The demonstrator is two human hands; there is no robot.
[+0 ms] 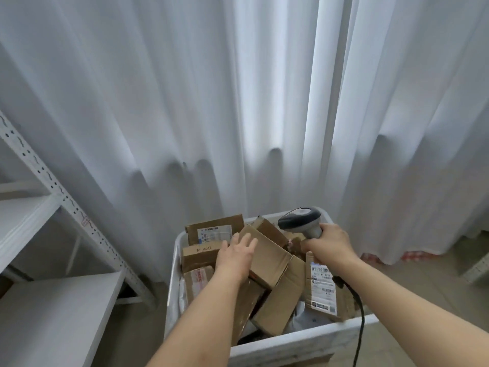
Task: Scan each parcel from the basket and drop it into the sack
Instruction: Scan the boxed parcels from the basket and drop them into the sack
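White basket (304, 343) holds jumbled cardboard parcels (270, 260), piled to rim, curtain (185, 102) behind far edge. L hand (234, 256) lies flat, fingers straight, on the top parcel near basket centre; R hand (329, 247) grips scanner (300, 221) over far-right corner, cable (360, 313) trailing over near rim. White shelving (53, 234) stands left of basket.
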